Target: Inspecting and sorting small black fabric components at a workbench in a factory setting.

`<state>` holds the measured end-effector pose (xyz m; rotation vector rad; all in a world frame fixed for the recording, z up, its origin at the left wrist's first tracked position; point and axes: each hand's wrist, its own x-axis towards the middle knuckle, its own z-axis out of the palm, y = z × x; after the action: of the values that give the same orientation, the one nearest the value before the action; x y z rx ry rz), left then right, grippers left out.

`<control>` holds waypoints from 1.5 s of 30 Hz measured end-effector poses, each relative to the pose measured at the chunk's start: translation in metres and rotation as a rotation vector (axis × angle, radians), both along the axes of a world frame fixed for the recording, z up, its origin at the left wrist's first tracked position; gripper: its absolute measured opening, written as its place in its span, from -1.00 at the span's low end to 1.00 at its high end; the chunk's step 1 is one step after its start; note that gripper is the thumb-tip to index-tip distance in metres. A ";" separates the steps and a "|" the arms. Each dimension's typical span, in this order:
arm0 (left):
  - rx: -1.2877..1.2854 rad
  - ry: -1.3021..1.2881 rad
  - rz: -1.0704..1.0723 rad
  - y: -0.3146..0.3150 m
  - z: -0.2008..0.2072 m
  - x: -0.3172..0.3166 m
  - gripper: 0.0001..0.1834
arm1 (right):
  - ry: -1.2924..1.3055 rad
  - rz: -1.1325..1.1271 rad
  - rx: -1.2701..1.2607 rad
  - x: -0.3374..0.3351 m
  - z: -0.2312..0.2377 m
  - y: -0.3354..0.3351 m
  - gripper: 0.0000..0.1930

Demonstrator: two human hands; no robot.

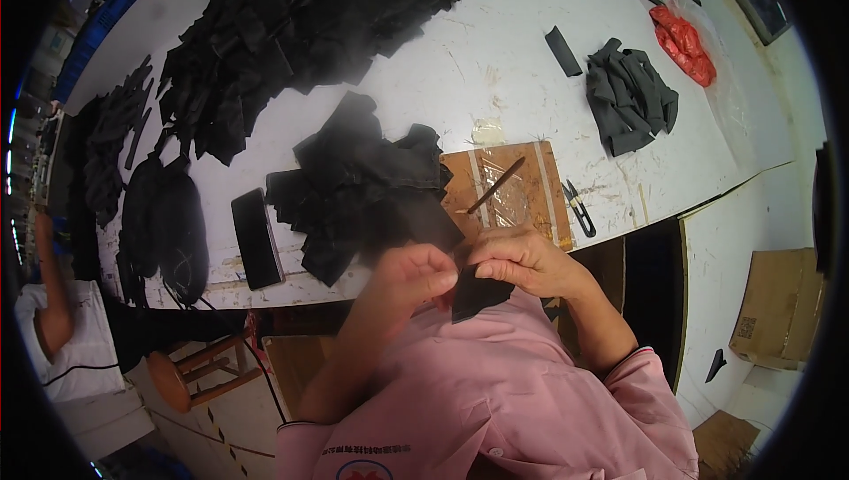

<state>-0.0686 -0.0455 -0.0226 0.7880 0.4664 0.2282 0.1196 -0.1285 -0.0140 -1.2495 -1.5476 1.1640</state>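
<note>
A small piece of black fabric [478, 298] is held up in front of my chest, just off the table's near edge. My right hand [523, 261] pinches its upper edge between thumb and bent fingers. At its left side the fingertips of my left hand [414, 275] are pinched together on the edge. Part of the fabric is hidden behind my fingers. Beyond my left hand lies a loose heap of black fabric pieces [363, 175]. Past my right hand are a taped brown board [541, 181], a slim dark stick-like tool [497, 184] and black-handled thread snips [579, 209].
A large black fabric pile [292, 29] covers the white table's far left. A dark phone [256, 239] lies left of the heap. Grey fabric [630, 95] and a red plastic bag [683, 45] sit at right. Another person's arm [55, 290] and a wooden stool [181, 378] are at left.
</note>
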 end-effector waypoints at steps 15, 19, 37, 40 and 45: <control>-0.035 0.051 0.027 -0.008 -0.009 -0.007 -0.84 | 0.192 -0.027 -0.233 0.001 -0.005 -0.005 -0.86; -0.050 0.065 0.007 -0.007 -0.009 -0.007 -0.83 | 0.108 0.011 -0.165 0.000 -0.010 -0.004 -0.84; 0.070 0.223 -0.055 -0.011 -0.008 -0.008 -0.85 | -0.121 0.054 -0.029 -0.007 -0.010 0.003 -0.84; 0.218 0.253 0.018 -0.019 -0.005 -0.003 -0.89 | -0.213 0.003 0.061 -0.008 -0.009 0.001 -0.85; 0.422 0.228 0.301 -0.030 -0.014 0.000 -0.92 | -0.700 -0.479 0.471 -0.023 0.012 -0.003 -0.72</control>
<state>-0.0691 -0.0756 -0.0361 1.1626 0.7681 0.5318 0.0967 -0.1312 -0.0022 -1.6483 -1.7174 0.0227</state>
